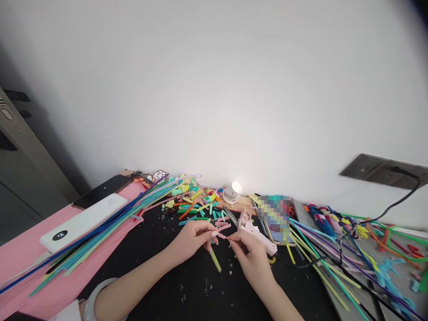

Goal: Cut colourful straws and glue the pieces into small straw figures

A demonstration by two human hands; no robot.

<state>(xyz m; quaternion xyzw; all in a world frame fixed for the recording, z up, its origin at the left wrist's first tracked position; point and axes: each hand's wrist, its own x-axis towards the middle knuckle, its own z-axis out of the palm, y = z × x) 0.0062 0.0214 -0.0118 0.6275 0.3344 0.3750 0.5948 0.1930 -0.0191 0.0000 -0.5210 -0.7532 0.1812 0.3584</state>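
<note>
Pink fuzzy strip (223, 228): above black desk (187, 290), between left hand (195, 236) and right hand (249, 252). Both hands: clamped on strip in pinch grip. Likely shaping step: support both ends, bend gradually, keep clear of glue gun (259, 236).

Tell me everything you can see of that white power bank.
The white power bank is a long, flat, rounded-cornered slab, apparently plastic, with a dark oval display and, towards its far end, grey marks. It lies flat on the pink surface, pipe cleaners running along its right side; a pale cable seems to meet its near end.
</note>
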